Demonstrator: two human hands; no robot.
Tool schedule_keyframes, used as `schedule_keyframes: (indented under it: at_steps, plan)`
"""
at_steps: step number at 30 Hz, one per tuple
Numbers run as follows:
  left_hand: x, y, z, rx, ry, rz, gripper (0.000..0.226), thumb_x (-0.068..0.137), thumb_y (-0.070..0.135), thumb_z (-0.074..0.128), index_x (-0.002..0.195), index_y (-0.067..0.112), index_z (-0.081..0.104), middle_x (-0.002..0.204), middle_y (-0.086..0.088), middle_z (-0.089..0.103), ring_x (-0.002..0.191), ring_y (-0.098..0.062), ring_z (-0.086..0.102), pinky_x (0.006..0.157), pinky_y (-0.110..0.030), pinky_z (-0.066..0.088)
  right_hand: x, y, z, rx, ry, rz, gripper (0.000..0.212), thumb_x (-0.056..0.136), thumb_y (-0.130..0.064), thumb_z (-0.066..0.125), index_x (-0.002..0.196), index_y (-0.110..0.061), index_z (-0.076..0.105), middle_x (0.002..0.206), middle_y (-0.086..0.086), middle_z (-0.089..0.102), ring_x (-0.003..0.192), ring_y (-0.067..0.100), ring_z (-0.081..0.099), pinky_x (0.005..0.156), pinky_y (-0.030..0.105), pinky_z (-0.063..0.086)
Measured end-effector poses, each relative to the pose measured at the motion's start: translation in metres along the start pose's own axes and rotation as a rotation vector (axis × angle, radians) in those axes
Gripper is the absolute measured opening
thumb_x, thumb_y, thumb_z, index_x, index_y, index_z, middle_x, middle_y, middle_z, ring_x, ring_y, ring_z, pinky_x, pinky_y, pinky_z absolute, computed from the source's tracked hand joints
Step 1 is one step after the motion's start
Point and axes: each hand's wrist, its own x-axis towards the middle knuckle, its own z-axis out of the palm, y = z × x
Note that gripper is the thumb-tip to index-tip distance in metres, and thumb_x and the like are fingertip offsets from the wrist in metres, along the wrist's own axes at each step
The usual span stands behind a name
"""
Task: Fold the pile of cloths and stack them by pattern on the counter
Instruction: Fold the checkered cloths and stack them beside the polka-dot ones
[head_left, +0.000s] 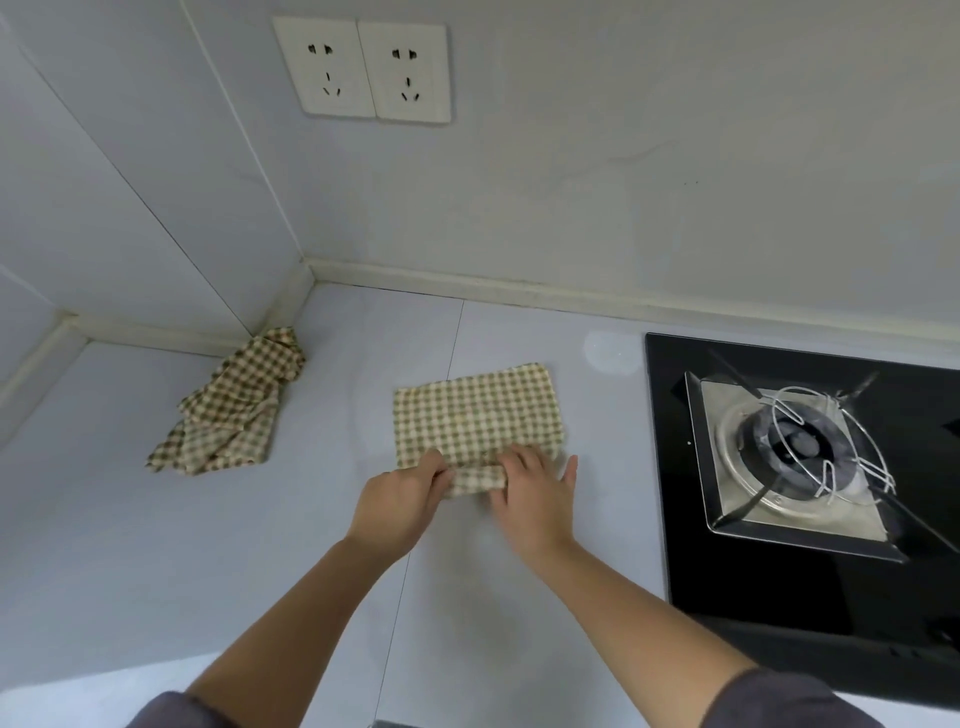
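A green-and-cream checked cloth (478, 415) lies flat on the pale counter (260, 545) in the middle of the view, its near edge turned up into a fold. My left hand (400, 501) pinches the near left corner of that fold. My right hand (535, 493) lies on the near right part of the cloth with its fingers spread and fairly straight, and its thumb is under or at the folded edge. A crumpled pile of brown-and-cream checked cloths (234, 410) sits to the left, in the counter's corner.
A black glass gas hob (675, 493) with a burner and wire pan support (810, 447) fills the right side. Two wall sockets (363, 73) are on the back wall. The counter's near edge runs along the bottom left.
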Motion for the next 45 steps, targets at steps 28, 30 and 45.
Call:
schedule_keyframes:
  at_steps: [28, 30, 45]
  plan:
    - [-0.007, -0.028, -0.008, -0.49, -0.148, -0.593, 0.023, 0.094, 0.02, 0.058, 0.075, 0.008, 0.061, 0.061, -0.002, 0.049, 0.058, -0.014, 0.042, 0.056, -0.024, 0.034, -0.009, 0.075, -0.028, 0.22, -0.169, -0.061, 0.043, 0.088, -0.032, 0.066, 0.128, -0.021, 0.056, 0.125, -0.006, 0.051, 0.114, 0.015, 0.047, 0.088, 0.028, 0.029]
    - [-0.006, -0.029, -0.009, -0.508, -0.136, -0.554, 0.022, 0.094, 0.019, 0.058, 0.074, 0.013, 0.061, 0.06, -0.001, 0.049, 0.057, -0.012, 0.042, 0.055, -0.022, 0.034, -0.002, 0.071, -0.026, 0.322, -0.176, 0.083, 0.045, 0.092, -0.035, 0.061, 0.133, -0.021, 0.051, 0.122, -0.005, 0.053, 0.112, 0.015, 0.047, 0.092, 0.031, 0.034]
    - [0.013, -0.027, -0.017, -0.454, -0.047, -0.571, 0.018, 0.099, 0.021, 0.048, 0.088, 0.016, 0.061, 0.072, -0.001, 0.062, 0.068, -0.013, 0.056, 0.058, -0.02, 0.042, 0.033, 0.055, -0.037, 0.729, -0.144, 0.286, 0.009, 0.097, -0.013, 0.048, 0.09, -0.018, 0.047, 0.068, -0.004, 0.052, 0.059, 0.006, 0.045, 0.054, 0.016, 0.035]
